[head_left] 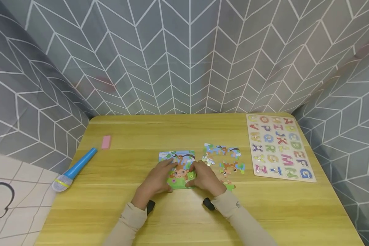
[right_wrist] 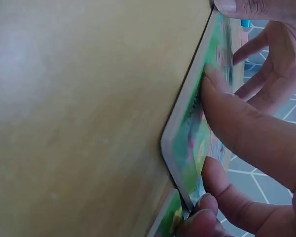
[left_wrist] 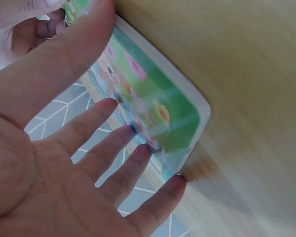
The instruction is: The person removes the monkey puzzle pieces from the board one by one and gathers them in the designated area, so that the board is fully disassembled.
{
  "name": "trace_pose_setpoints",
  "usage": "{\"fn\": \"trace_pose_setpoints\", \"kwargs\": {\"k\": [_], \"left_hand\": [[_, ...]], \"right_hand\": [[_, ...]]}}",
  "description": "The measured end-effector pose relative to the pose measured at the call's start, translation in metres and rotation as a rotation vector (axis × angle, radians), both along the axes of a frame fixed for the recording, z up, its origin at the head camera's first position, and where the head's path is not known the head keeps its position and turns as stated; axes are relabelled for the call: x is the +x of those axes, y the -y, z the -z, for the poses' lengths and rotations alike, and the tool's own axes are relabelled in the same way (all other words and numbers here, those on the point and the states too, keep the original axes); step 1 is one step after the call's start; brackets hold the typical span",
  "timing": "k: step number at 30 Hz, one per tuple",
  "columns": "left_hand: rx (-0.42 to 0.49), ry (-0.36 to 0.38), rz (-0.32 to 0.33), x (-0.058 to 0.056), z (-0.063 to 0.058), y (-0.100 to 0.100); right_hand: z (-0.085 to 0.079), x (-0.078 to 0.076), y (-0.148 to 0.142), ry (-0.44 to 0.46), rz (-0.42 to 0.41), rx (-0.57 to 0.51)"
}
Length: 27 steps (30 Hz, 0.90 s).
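Observation:
A monkey jigsaw puzzle in a shallow tray lies flat on the table between both hands. At its left side is my left hand. Its fingers reach out fairly straight to the puzzle's edge, with the thumb over the front edge. On the opposite side, my right hand rests its thumb on the picture near the front edge. The other right fingers bend in at the right edge. Close by that corner lies a loose green puzzle piece.
Several loose pieces, with a branch piece and a monkey-face piece, lie right of the puzzle. Further right is a wooden alphabet board. A blue toy microphone and a pink block lie at the left.

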<state>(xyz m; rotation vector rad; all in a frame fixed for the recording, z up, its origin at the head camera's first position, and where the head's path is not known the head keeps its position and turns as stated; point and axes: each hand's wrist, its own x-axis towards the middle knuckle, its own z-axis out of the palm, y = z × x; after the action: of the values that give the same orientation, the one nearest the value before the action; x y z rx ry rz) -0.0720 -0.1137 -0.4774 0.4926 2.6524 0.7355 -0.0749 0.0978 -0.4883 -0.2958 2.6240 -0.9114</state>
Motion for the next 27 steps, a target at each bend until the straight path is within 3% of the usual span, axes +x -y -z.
{"fn": "trace_pose_setpoints", "kwargs": {"k": [10, 18, 23, 27], "left_hand": [[-0.013, -0.011, 0.005, 0.000, 0.001, 0.000], [-0.012, 0.002, -0.008, 0.001, 0.000, 0.000], [-0.020, 0.000, -0.012, 0.001, 0.000, -0.001], [-0.018, 0.005, -0.011, 0.002, 0.001, -0.002]], "right_hand": [[-0.006, 0.001, 0.006, -0.022, -0.010, -0.003], [-0.004, 0.007, 0.002, -0.084, -0.013, -0.157], [-0.004, 0.018, -0.019, -0.132, 0.072, -0.264], [-0.004, 0.026, -0.061, -0.145, 0.201, -0.293]]}}
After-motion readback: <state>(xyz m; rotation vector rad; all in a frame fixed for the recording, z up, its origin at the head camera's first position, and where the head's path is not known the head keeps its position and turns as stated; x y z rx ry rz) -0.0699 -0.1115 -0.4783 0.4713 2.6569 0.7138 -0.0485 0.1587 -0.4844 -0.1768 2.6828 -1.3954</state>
